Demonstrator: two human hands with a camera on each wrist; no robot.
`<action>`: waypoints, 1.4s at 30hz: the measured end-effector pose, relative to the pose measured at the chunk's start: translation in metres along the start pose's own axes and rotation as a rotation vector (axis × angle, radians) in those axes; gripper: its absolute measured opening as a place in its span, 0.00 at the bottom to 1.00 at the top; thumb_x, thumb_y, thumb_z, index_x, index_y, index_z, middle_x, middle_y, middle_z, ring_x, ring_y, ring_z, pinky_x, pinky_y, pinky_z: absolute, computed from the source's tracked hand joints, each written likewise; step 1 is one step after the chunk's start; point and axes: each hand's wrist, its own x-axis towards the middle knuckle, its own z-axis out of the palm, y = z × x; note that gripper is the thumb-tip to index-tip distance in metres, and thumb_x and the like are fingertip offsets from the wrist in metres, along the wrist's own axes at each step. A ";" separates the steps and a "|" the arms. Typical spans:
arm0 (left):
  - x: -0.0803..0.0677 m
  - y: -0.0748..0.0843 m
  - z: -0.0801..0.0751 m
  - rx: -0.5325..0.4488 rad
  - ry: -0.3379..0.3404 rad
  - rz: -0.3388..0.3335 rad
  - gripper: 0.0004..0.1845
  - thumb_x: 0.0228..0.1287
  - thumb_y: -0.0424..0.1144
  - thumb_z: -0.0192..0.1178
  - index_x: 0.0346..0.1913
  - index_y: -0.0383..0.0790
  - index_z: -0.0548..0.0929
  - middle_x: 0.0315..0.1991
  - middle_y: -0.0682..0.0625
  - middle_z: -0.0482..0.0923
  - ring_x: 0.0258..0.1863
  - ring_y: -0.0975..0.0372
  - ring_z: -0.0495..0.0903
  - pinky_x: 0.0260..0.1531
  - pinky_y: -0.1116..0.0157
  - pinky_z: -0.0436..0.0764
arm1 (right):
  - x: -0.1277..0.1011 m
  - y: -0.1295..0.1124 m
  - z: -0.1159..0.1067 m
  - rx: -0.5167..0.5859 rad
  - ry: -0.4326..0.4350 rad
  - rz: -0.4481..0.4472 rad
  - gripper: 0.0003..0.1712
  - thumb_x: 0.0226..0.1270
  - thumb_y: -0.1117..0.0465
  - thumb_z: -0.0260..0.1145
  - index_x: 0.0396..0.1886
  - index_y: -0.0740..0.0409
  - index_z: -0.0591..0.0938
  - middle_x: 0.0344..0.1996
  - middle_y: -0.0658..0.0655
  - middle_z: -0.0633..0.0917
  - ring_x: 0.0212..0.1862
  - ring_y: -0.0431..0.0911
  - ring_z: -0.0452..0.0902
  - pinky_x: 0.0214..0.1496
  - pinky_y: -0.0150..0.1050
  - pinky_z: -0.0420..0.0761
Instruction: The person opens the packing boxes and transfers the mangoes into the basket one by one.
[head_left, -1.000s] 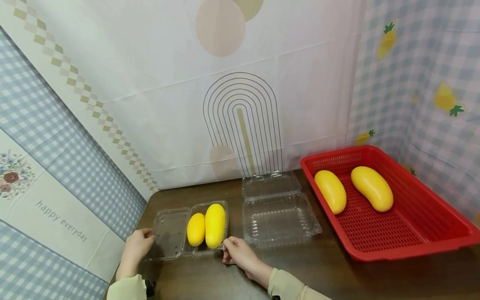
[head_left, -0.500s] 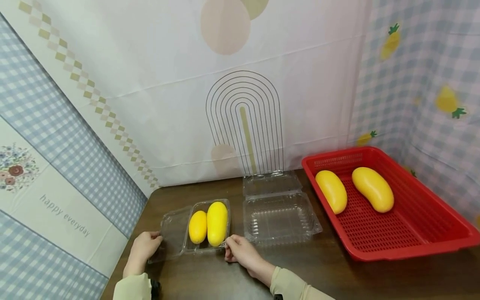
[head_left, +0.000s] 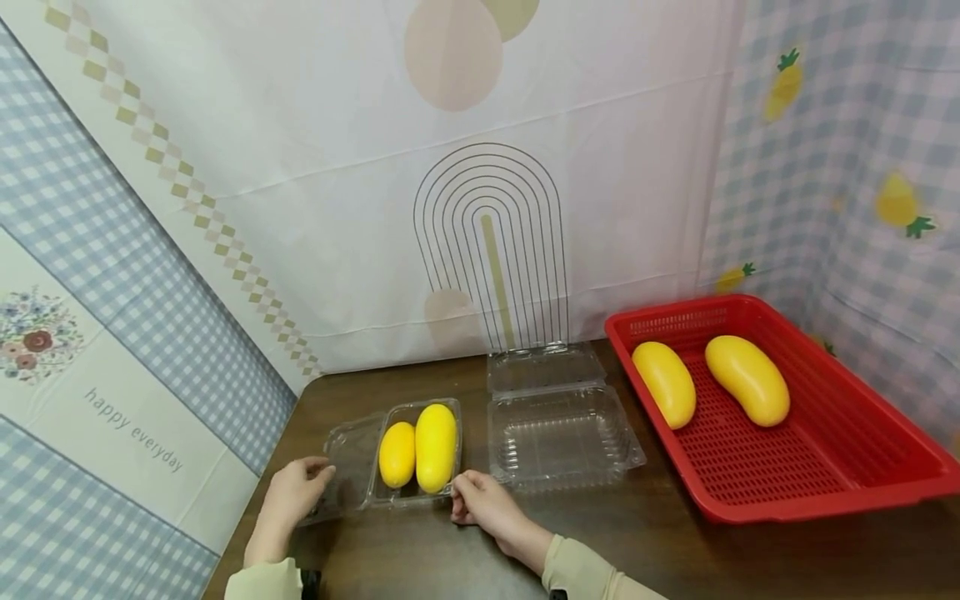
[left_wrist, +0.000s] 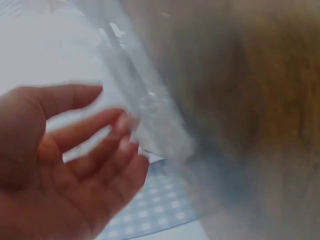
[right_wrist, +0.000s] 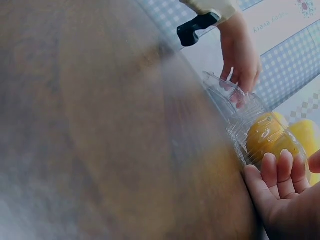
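Note:
A clear plastic clamshell tray sits near the table's front left with a small yellow mango and a longer yellow mango in it. Its hinged lid stands partly raised on the left. My left hand holds the lid's outer edge between thumb and fingers; the left wrist view shows the fingertips against the blurred plastic lid. My right hand grips the tray's front right corner, with its curled fingers next to the boxed mango.
An empty open clamshell lies to the right of the filled one. A red perforated basket at the right holds two more yellow mangoes. Patterned cloth walls close in the back and both sides of the brown table.
The lid has risen from lying flat to tilting up toward the mangoes, and my left hand moved right with it. My right hand stayed at the tray's corner.

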 end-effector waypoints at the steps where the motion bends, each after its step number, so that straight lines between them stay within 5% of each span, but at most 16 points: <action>1: -0.002 0.004 0.000 -0.018 -0.027 0.019 0.20 0.71 0.39 0.60 0.55 0.25 0.83 0.43 0.39 0.86 0.43 0.47 0.84 0.43 0.48 0.80 | 0.000 0.000 0.000 0.003 0.001 0.001 0.11 0.72 0.64 0.52 0.29 0.62 0.76 0.22 0.50 0.75 0.26 0.41 0.74 0.34 0.36 0.82; 7: -0.014 0.030 0.008 -0.127 -0.183 0.144 0.22 0.71 0.44 0.62 0.57 0.30 0.83 0.49 0.44 0.86 0.41 0.59 0.84 0.39 0.60 0.82 | 0.000 0.001 0.000 0.008 0.001 0.007 0.11 0.72 0.63 0.52 0.29 0.61 0.76 0.21 0.51 0.75 0.26 0.42 0.74 0.34 0.36 0.82; 14: -0.017 0.042 0.016 -0.119 -0.233 0.170 0.31 0.69 0.50 0.63 0.61 0.24 0.79 0.39 0.50 0.85 0.30 0.64 0.78 0.28 0.66 0.77 | -0.003 -0.004 -0.001 -0.003 -0.020 0.006 0.12 0.75 0.61 0.51 0.33 0.63 0.77 0.23 0.51 0.75 0.27 0.42 0.75 0.35 0.37 0.82; 27: -0.010 0.051 0.026 -0.131 -0.221 0.130 0.30 0.67 0.44 0.65 0.61 0.21 0.77 0.24 0.54 0.81 0.16 0.64 0.72 0.18 0.67 0.70 | -0.010 -0.011 -0.007 -0.044 -0.025 0.081 0.23 0.82 0.51 0.51 0.39 0.66 0.80 0.26 0.53 0.79 0.30 0.44 0.77 0.37 0.44 0.85; 34: -0.006 0.058 0.029 -0.122 -0.169 0.139 0.27 0.65 0.42 0.65 0.59 0.22 0.80 0.17 0.56 0.75 0.14 0.65 0.70 0.16 0.68 0.68 | -0.023 -0.020 -0.006 -0.101 -0.180 0.120 0.23 0.80 0.50 0.54 0.41 0.67 0.81 0.27 0.54 0.81 0.29 0.44 0.78 0.36 0.43 0.85; 42: 0.002 0.066 0.038 -0.145 -0.156 0.126 0.26 0.63 0.40 0.66 0.58 0.24 0.81 0.19 0.55 0.76 0.15 0.65 0.71 0.17 0.68 0.69 | -0.028 -0.055 -0.008 -0.337 -0.333 -0.047 0.14 0.76 0.57 0.60 0.42 0.64 0.84 0.31 0.55 0.85 0.33 0.46 0.82 0.36 0.42 0.84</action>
